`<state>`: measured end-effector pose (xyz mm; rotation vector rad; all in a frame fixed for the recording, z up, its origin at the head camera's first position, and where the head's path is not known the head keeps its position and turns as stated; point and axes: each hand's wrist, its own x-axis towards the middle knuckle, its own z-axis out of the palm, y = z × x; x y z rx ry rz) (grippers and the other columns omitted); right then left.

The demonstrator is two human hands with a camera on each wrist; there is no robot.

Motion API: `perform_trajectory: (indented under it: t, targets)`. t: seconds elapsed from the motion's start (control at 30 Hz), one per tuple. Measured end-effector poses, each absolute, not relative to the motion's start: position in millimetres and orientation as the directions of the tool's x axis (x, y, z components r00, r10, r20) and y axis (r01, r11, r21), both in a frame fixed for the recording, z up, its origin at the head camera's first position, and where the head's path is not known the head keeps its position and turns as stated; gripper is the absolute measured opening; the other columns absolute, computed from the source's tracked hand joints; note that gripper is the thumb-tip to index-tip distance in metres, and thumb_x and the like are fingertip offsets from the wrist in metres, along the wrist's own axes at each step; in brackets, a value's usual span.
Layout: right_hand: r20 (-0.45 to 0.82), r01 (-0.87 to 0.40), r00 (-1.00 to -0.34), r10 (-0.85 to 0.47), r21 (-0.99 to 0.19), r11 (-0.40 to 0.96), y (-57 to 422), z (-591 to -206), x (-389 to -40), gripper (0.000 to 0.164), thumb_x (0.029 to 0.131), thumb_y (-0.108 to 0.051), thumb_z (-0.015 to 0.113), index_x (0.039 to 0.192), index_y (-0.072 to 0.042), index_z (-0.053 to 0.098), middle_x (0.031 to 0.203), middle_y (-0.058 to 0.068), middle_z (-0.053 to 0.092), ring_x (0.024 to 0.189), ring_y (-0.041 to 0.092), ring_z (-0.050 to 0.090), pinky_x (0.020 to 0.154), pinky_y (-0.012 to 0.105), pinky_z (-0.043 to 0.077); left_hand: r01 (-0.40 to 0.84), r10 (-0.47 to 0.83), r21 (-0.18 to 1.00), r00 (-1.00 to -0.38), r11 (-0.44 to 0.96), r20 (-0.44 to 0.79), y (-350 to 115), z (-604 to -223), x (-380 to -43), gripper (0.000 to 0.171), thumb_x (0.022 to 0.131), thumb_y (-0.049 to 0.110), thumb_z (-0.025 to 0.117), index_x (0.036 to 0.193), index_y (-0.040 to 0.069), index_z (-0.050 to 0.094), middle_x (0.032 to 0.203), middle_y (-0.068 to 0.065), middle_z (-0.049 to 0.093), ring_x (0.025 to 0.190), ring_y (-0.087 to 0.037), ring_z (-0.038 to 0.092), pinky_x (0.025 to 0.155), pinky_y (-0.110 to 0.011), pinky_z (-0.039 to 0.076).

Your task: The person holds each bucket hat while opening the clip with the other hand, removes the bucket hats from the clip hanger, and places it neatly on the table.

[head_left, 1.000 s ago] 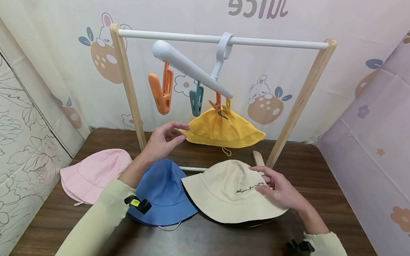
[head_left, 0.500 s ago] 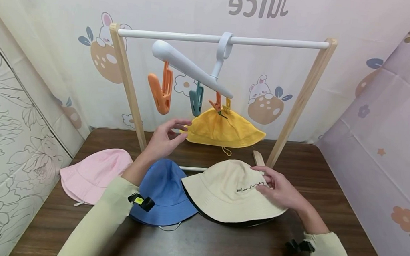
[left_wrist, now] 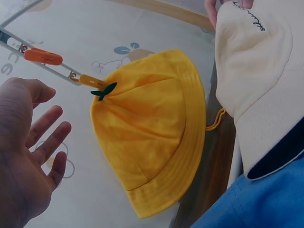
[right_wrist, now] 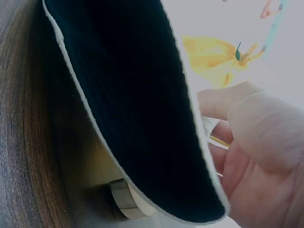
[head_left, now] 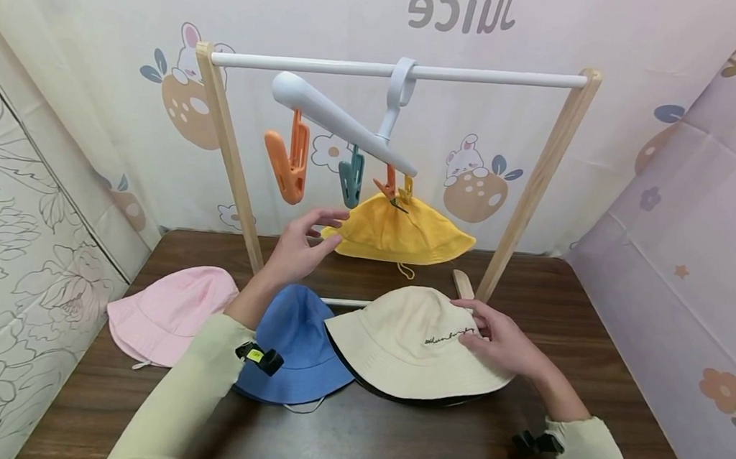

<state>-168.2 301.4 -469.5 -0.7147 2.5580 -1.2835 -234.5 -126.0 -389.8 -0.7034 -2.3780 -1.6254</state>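
Note:
My left hand point(head_left: 304, 247) reaches up beside the yellow bucket hat point(head_left: 400, 230), fingers spread and loosely bent with nothing between them. In the left wrist view a gap shows between those fingers and the hat's crown. That hat hangs by its green leaf-shaped top from a yellow clip point(left_wrist: 93, 81) on the white hanger point(head_left: 344, 123). My right hand point(head_left: 503, 341) grips the crown of the cream bucket hat point(head_left: 398, 347), thumb on the front near the dark lettering, the other fingers toward the back. Its dark lining point(right_wrist: 128, 109) faces the right wrist camera.
A blue bucket hat point(head_left: 296, 353) lies beside the cream one, and a pink hat point(head_left: 173, 308) lies farther left. Orange point(head_left: 291, 166) and teal clips point(head_left: 350, 178) hang from the hanger. The rack's wooden posts point(head_left: 543, 178) stand on the brown table point(head_left: 390, 447).
My left hand has moved slightly right and up, closer to the yellow hat in the head view. My right hand and the cream hat stay in place.

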Motion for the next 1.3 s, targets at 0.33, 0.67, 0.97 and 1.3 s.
perform_trajectory:
  t: [0.33, 0.67, 0.97, 1.3]
  targets:
    - [0.026, -0.325, -0.896, -0.444, -0.720, 0.614, 300.0, -467.0, -167.3, 0.063, 0.102, -0.007, 0.082, 0.159, -0.004, 0.056, 0.101, 0.002, 0.084, 0.078, 0.001, 0.060, 0.070, 0.024, 0.049, 0.476, 0.280, 0.828, -0.872, 0.298, 0.401, -122.6, -387.9, -236.1, 0.042, 0.109, 0.009, 0.069, 0.152, 0.008, 0.066, 0.154, -0.015, 0.071, 0.139, -0.037, 0.069, 0.109, -0.050, 0.050]
    - [0.021, -0.313, -0.916, -0.401, -0.664, 0.679, 298.5, -465.4, -166.6, 0.062, 0.101, -0.008, 0.083, 0.158, -0.008, 0.059, 0.104, 0.004, 0.076, 0.082, 0.005, 0.061, 0.072, 0.024, 0.048, 0.462, 0.275, 0.833, -0.880, 0.305, 0.388, -119.8, -387.1, -240.2, 0.042, 0.109, 0.007, 0.068, 0.152, 0.007, 0.065, 0.154, -0.016, 0.070, 0.141, -0.037, 0.068, 0.112, -0.053, 0.051]
    - [0.029, -0.317, -0.916, -0.400, -0.663, 0.678, 299.7, -466.5, -165.7, 0.060, 0.100, -0.008, 0.084, 0.155, -0.008, 0.060, 0.103, 0.006, 0.075, 0.081, 0.005, 0.061, 0.071, 0.025, 0.049, 0.459, 0.271, 0.833, -0.882, 0.310, 0.385, -118.4, -388.9, -243.2, 0.041, 0.110, 0.008, 0.068, 0.151, 0.007, 0.065, 0.154, -0.016, 0.070, 0.140, -0.038, 0.068, 0.113, -0.056, 0.051]
    - [0.075, -0.330, -0.921, -0.382, -0.670, 0.665, 297.6, -466.0, -164.4, 0.056, 0.101, -0.009, 0.084, 0.153, -0.007, 0.063, 0.138, 0.019, 0.077, 0.119, 0.032, 0.076, 0.090, 0.035, 0.061, 0.456, 0.270, 0.837, -0.883, 0.303, 0.383, -118.5, -390.2, -243.3, 0.042, 0.110, 0.009, 0.068, 0.152, 0.006, 0.064, 0.154, -0.017, 0.070, 0.141, -0.038, 0.067, 0.112, -0.053, 0.051]
